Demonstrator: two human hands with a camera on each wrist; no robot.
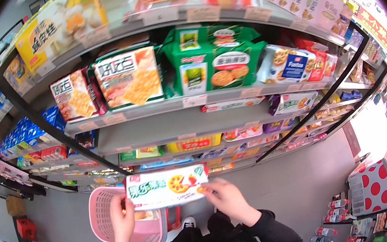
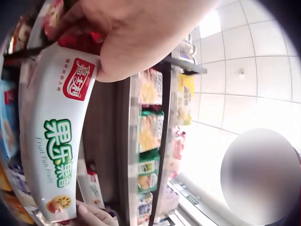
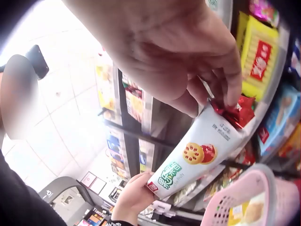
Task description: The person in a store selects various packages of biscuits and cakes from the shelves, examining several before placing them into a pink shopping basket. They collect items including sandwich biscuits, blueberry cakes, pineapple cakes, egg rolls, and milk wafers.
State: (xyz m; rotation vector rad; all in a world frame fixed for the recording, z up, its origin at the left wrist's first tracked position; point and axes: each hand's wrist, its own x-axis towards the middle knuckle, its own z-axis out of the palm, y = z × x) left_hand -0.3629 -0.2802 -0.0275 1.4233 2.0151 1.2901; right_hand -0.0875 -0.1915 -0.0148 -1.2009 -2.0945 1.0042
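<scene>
A long white pack of fruit-filled biscuits point(image 1: 166, 188), with red ends and green lettering, is held level in front of the shelves. My left hand point(image 1: 122, 221) grips its left end, thumb on the near side. At the other end, my right hand point(image 1: 231, 200) pinches the corner between thumb and fingers. The right wrist view shows the red crimped wrapper point(image 3: 242, 110) right at the right hand's fingertips. Under the pack stands a pink basket point(image 1: 101, 211), partly covered by the left hand and the pack; a yellow-and-white package point(image 3: 247, 212) lies inside it.
Shelves point(image 1: 153, 133) of packaged biscuits curve across the front, with green biscuit packs point(image 1: 215, 65) on an upper level. Black posts point(image 1: 317, 97) run down the shelf fronts. Bottles point(image 1: 324, 236) and a red-dotted box point(image 1: 371, 186) stand at the right.
</scene>
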